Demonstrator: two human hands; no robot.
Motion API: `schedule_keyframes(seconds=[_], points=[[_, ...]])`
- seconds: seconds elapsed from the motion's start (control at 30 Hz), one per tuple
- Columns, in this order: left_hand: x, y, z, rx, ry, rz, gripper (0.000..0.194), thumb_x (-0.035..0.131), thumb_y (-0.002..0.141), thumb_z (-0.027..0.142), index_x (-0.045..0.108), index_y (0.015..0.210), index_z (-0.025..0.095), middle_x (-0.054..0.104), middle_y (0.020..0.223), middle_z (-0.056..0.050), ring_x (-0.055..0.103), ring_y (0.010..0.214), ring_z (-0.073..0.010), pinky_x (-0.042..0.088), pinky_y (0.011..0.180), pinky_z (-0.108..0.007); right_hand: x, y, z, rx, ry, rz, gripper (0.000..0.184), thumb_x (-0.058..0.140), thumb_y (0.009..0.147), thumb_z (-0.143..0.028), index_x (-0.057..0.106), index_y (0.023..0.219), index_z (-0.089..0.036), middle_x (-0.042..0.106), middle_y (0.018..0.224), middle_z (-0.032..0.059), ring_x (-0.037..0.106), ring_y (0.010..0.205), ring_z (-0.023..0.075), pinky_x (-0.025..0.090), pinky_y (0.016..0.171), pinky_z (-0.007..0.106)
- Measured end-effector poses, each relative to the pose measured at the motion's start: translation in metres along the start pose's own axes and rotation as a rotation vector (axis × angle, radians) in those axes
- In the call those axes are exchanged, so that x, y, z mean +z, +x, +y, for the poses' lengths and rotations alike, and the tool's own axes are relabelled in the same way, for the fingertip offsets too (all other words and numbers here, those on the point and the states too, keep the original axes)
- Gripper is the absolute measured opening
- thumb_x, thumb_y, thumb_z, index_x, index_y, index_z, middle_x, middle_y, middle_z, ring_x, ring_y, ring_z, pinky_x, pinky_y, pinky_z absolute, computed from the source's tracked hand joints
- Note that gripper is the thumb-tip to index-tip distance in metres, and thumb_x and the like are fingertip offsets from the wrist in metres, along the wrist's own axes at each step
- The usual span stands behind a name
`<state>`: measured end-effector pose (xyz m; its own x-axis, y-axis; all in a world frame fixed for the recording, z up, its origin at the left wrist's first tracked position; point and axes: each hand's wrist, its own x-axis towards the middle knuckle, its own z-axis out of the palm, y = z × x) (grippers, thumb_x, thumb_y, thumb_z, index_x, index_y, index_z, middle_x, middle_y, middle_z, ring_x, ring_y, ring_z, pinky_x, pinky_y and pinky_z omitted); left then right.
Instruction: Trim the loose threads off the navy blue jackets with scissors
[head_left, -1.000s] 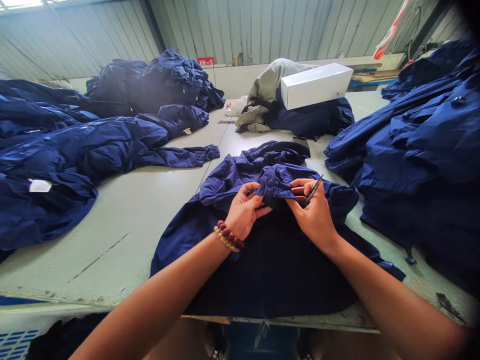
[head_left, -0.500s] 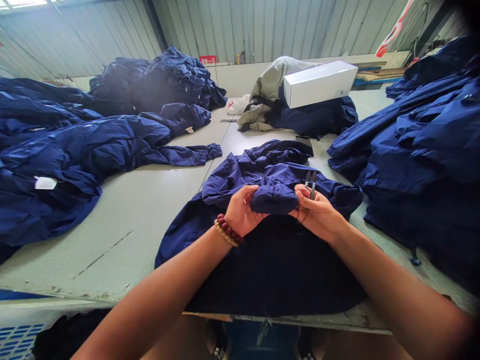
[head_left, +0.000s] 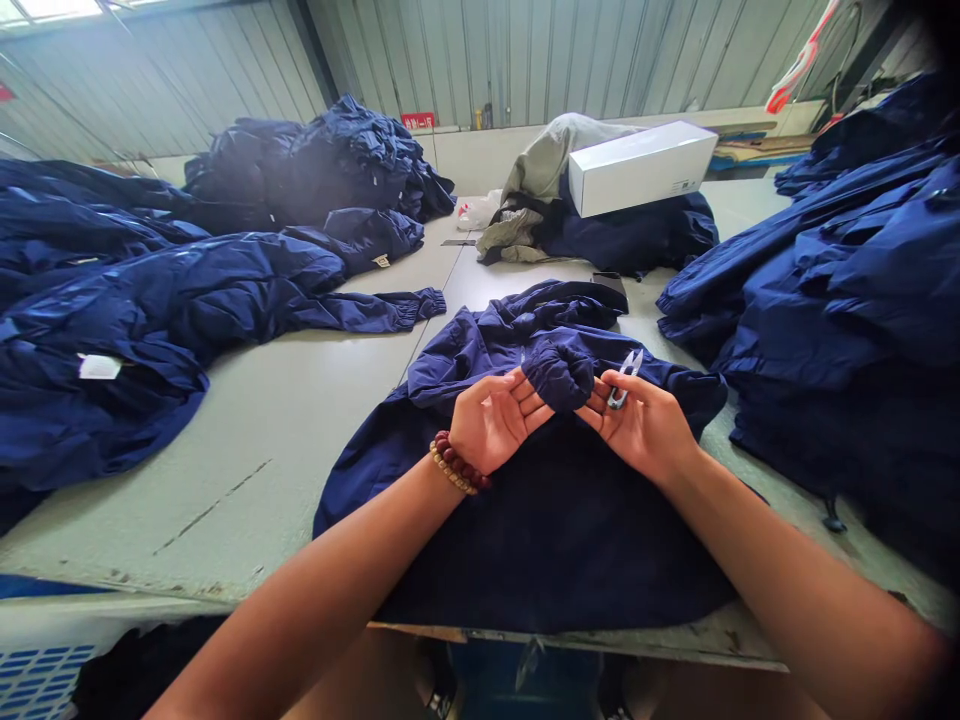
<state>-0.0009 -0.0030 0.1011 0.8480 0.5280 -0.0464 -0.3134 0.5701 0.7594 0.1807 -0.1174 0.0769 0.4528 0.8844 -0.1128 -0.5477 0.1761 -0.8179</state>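
Observation:
A dark navy jacket (head_left: 525,540) lies in front of me, its body reaching the near table edge. One gathered sleeve cuff (head_left: 559,376) is lifted between my two hands. My left hand (head_left: 495,420), palm up with bead bracelets at the wrist, supports the cuff's left side on its fingers, the thumb beside it. On the other side, the fingertips of my right hand (head_left: 641,420) touch the cuff. That same hand holds small thread snips (head_left: 625,380) by thumb and fingers, blades pointing up and away. Fingertips behind the cuff are hidden.
Navy garments are heaped at the left (head_left: 150,310), far left (head_left: 322,160) and right (head_left: 847,300). A white box (head_left: 641,168) rests on dark and grey cloth at the back. Behind the jacket lies a dark flat object (head_left: 609,285). A blue basket (head_left: 45,680) stands below left.
The cuff has turned from a flat, wide fold to a rounded, gathered end. My left fingers have straightened beneath it. The snips have tilted to the right in my right hand.

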Motion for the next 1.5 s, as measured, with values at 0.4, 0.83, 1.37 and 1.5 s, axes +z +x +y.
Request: schedule_keyframes(seconds=[0.4, 0.83, 1.37, 1.5], points=[[-0.008, 0.007, -0.016, 0.030, 0.208, 0.187, 0.039, 0.096, 0.071, 0.035, 0.075, 0.099, 0.018, 0.079, 0.099, -0.003, 0.076, 0.088, -0.0153, 0.065, 0.088, -0.032, 0.000, 0.002, 0.015, -0.092, -0.118, 0.034, 0.068, 0.106, 0.062, -0.043, 0.045, 0.086, -0.025, 0.065, 0.082, -0.0063, 0.072, 0.076, 0.0155, 0.070, 0.074, 0.035], [-0.009, 0.005, -0.019, 0.533, 0.888, 0.408, 0.010, 0.075, 0.074, 0.019, 0.077, 0.083, 0.021, 0.070, 0.096, -0.001, 0.054, 0.059, -0.0087, 0.045, 0.048, -0.023, 0.004, 0.000, 0.015, -0.487, -0.578, 0.204, 0.055, 0.086, 0.070, -0.027, 0.037, 0.095, -0.029, 0.057, 0.073, -0.0114, 0.056, 0.049, 0.0120, 0.055, 0.044, 0.028], [-0.010, -0.002, -0.012, 0.644, 1.252, 0.193, 0.026, 0.065, 0.096, 0.018, 0.081, 0.114, 0.026, 0.074, 0.125, -0.008, 0.071, 0.110, -0.0233, 0.059, 0.081, -0.031, -0.001, -0.001, 0.018, -0.670, -0.969, 0.185, 0.033, 0.071, 0.088, -0.030, 0.040, 0.097, -0.027, 0.063, 0.092, -0.0005, 0.060, 0.074, 0.0175, 0.052, 0.069, 0.035], [-0.017, -0.003, -0.013, 0.546, 1.483, 0.009, 0.062, 0.074, 0.097, 0.040, 0.060, 0.156, 0.028, 0.055, 0.165, -0.014, 0.054, 0.151, -0.0322, 0.046, 0.124, -0.050, -0.008, 0.003, 0.018, -0.682, -0.977, 0.073, 0.041, 0.076, 0.090, -0.046, 0.043, 0.104, -0.027, 0.068, 0.115, 0.0088, 0.069, 0.101, 0.0256, 0.058, 0.089, 0.045]])
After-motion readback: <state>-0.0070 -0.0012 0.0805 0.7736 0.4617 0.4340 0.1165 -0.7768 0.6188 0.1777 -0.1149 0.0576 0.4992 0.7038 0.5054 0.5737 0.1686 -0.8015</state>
